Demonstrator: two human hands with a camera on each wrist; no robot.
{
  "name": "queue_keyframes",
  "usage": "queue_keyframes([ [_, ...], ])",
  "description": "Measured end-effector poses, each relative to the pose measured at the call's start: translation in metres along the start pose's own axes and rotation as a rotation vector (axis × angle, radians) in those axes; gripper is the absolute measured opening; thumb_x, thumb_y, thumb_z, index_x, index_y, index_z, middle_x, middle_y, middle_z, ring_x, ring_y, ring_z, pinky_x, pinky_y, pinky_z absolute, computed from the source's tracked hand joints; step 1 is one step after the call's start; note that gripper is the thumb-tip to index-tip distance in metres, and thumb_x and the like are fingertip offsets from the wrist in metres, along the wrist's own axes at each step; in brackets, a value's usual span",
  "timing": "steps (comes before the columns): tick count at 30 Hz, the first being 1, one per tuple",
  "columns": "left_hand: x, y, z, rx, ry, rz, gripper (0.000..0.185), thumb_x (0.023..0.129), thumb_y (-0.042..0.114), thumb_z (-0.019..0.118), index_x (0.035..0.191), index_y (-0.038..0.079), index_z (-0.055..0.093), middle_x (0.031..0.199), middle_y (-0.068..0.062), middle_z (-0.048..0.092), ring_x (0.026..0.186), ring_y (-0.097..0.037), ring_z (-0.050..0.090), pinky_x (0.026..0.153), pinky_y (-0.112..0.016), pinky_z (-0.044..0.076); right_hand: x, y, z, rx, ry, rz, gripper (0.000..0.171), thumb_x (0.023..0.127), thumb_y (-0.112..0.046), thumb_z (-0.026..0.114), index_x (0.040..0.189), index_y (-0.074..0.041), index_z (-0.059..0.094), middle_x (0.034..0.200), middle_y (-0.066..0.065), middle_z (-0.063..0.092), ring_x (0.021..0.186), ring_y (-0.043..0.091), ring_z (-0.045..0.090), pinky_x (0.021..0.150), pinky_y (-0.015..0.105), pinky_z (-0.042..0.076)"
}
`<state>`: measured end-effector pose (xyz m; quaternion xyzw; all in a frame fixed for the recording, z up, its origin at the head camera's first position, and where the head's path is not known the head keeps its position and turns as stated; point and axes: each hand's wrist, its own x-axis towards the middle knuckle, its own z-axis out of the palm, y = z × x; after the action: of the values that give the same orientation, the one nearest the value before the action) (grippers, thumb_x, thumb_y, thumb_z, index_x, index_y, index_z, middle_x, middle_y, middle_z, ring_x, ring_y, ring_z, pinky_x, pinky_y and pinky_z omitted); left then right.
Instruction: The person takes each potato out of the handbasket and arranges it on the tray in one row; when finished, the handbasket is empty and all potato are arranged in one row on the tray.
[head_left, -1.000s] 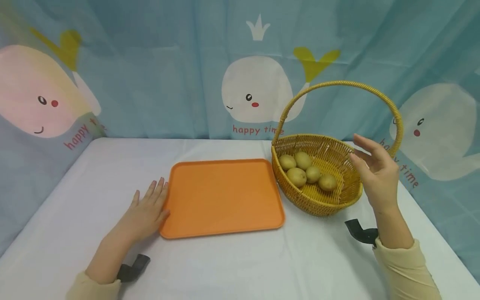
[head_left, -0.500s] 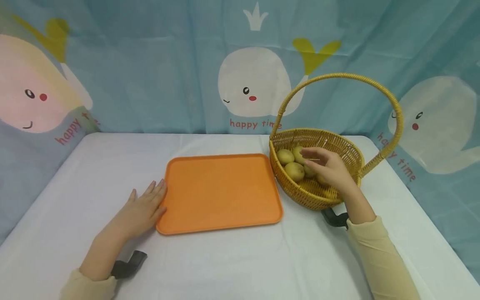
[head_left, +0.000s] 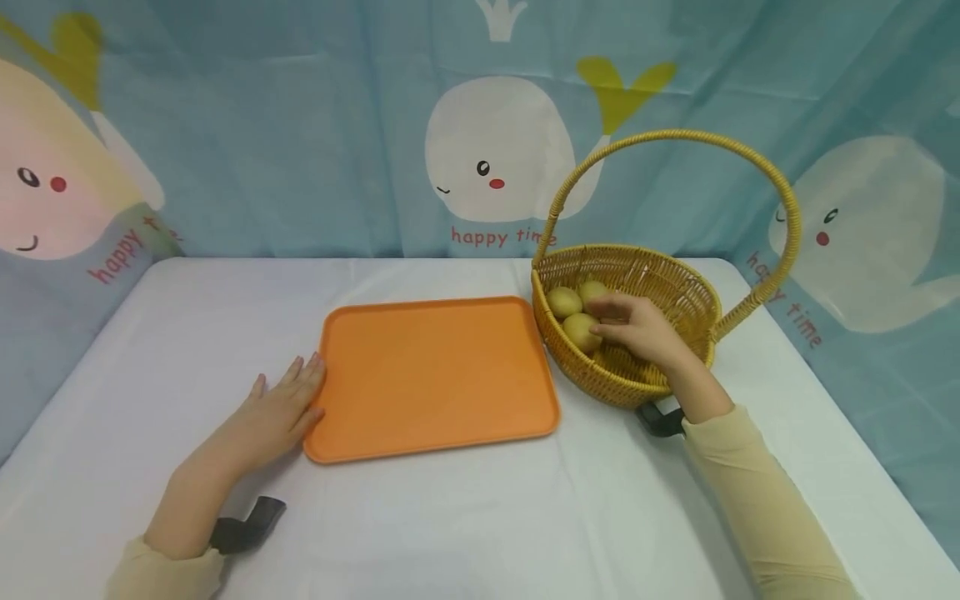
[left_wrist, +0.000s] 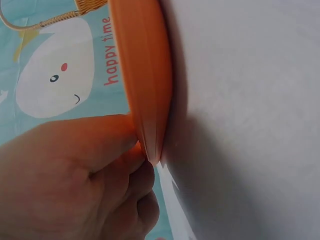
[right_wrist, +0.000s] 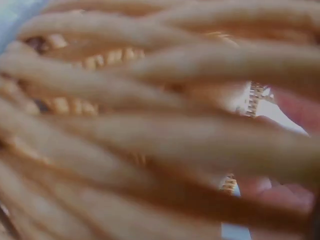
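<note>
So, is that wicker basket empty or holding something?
Not empty: the head view shows at least three rounded yellowish-brown items inside the basket, by the right hand.

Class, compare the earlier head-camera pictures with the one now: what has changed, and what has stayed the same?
The right hand has moved left and down into the wicker basket, to the round items; whether it grips one cannot be told. The left hand stays at the orange tray's left edge; tray and basket have kept their places.
</note>
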<state>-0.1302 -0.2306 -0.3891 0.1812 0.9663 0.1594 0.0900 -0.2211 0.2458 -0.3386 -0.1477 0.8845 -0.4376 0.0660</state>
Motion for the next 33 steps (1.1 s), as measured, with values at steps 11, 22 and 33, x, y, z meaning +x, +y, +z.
queue_keyframes([
  [11, -0.0029, -0.0002, -0.0008, -0.056, -0.021, -0.009, 0.066, 0.096, 0.024, 0.052, 0.145, -0.009, 0.023, 0.150, -0.028, 0.019, 0.138, -0.045, 0.012, 0.099, -0.074, 0.003, 0.0049, 0.0044, 0.0040, -0.069, -0.073, 0.011, 0.045, 0.080, -0.009, 0.075, 0.119, 0.006, 0.062, 0.113, 0.021, 0.065, 0.106, 0.032, 0.061, 0.089, 0.040, 0.048],
  [22, -0.0038, -0.0023, -0.0004, -0.074, -0.023, 0.010, 0.067, 0.095, 0.023, 0.053, 0.145, -0.009, 0.022, 0.151, -0.028, 0.017, 0.139, -0.045, 0.011, 0.101, -0.071, 0.003, 0.0080, 0.0048, 0.0103, -0.236, -0.138, -0.060, 0.051, 0.081, -0.007, 0.071, 0.127, 0.007, 0.054, 0.119, 0.024, 0.059, 0.111, 0.037, 0.054, 0.096, 0.049, 0.041],
  [33, -0.0062, 0.0025, -0.0021, -0.056, -0.030, 0.017, 0.068, 0.095, 0.023, 0.054, 0.145, -0.010, 0.022, 0.151, -0.028, 0.018, 0.139, -0.044, 0.013, 0.102, -0.070, 0.006, 0.0008, 0.0033, 0.0078, -0.163, -0.065, -0.024, 0.046, 0.076, -0.009, 0.078, 0.117, 0.006, 0.063, 0.111, 0.020, 0.065, 0.100, 0.029, 0.058, 0.086, 0.039, 0.046],
])
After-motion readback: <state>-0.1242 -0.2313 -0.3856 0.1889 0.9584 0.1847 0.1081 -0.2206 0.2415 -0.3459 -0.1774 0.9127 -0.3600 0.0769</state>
